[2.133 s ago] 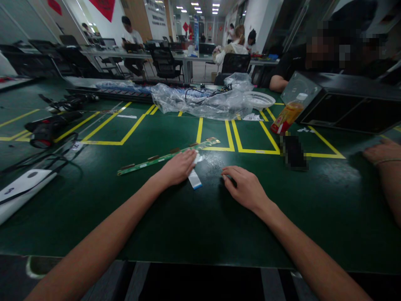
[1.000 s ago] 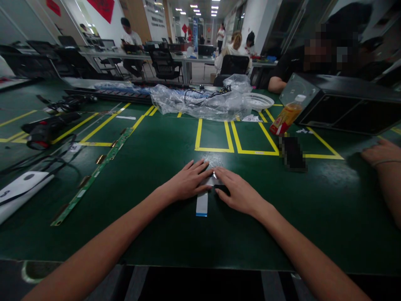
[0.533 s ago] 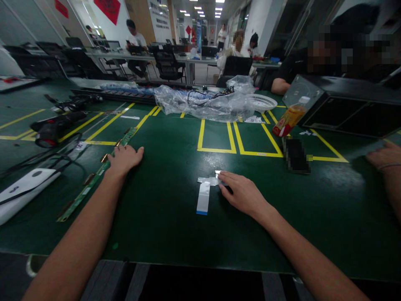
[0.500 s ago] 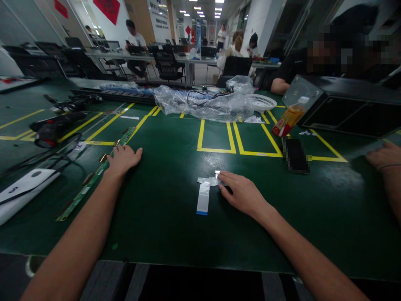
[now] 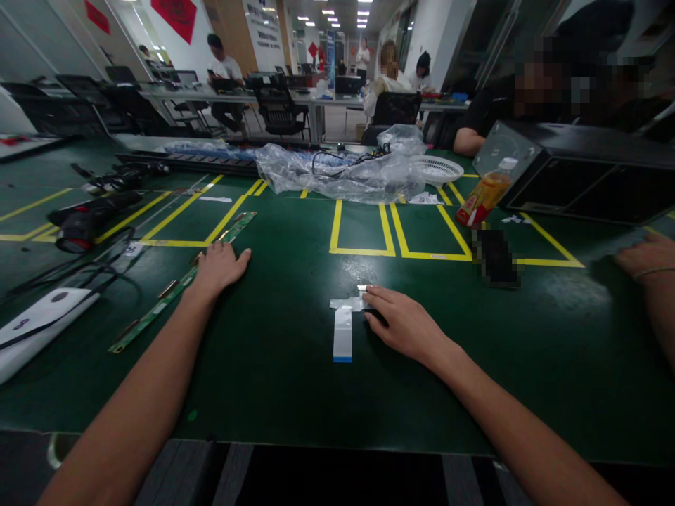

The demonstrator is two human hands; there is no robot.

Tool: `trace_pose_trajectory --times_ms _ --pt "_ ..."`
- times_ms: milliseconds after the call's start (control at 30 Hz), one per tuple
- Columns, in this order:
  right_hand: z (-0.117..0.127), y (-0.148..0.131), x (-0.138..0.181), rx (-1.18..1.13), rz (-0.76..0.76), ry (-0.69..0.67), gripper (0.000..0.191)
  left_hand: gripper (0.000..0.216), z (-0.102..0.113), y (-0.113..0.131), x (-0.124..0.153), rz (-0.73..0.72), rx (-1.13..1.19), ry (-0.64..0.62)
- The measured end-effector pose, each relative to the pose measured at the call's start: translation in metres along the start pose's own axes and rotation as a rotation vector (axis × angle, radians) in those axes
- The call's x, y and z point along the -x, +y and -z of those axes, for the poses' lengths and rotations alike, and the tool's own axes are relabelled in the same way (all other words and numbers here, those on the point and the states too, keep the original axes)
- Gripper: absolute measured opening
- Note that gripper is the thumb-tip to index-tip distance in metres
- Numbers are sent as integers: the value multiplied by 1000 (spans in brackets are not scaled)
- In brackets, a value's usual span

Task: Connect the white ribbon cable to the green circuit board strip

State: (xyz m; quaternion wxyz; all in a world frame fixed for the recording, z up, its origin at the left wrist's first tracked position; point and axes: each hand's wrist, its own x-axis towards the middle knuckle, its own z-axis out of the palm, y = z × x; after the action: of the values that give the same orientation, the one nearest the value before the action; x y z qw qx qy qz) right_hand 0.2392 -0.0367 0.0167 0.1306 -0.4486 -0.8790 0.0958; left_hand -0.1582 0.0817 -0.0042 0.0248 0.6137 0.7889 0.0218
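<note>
A long narrow green circuit board (image 5: 158, 309) lies diagonally on the green table (image 5: 295, 393), left of centre. My left hand (image 5: 219, 267) rests flat on the middle of the board with its fingers stretched out. A white flat ribbon cable (image 5: 342, 332) with a blue end lies at the table's middle, joined to a small silver tab (image 5: 363, 288). My right hand (image 5: 403, 323) lies beside the cable's upper end, fingertips touching the tab, with something small and dark under its fingers.
Crumpled clear plastic (image 5: 342, 172) with wires, a white round grille (image 5: 436, 169) and a tilted drink bottle (image 5: 482, 197) lie beyond yellow floor-tape squares. A black box (image 5: 580, 176) stands right. Another person's hand (image 5: 646, 256) rests far right. Black tools and cables (image 5: 79, 225) lie left.
My left hand left the ribbon cable and went left onto the green board, which has slid up and to the right a little. My right hand stays by the cable.
</note>
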Motion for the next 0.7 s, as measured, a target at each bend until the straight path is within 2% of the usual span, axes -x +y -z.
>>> trace_pose_trajectory --times_ms 67,133,300,400,500,700 --pt "0 -1 0 -4 -6 1 45 73 -6 20 8 -122 -8 -4" --pt "-1 -2 0 -9 -7 -4 45 74 -12 47 24 -320 -16 -19" --pt "-4 -8 0 25 28 7 45 84 -11 118 85 -823 44 -137" --pt "-5 -16 0 61 29 6 47 82 -6 138 110 -1025 98 -210" --pt "-6 -21 1 76 31 5 46 77 -4 141 117 -1107 130 -236" --pt "-5 -24 1 82 -10 -4 45 74 -7 137 113 -1118 142 -215"
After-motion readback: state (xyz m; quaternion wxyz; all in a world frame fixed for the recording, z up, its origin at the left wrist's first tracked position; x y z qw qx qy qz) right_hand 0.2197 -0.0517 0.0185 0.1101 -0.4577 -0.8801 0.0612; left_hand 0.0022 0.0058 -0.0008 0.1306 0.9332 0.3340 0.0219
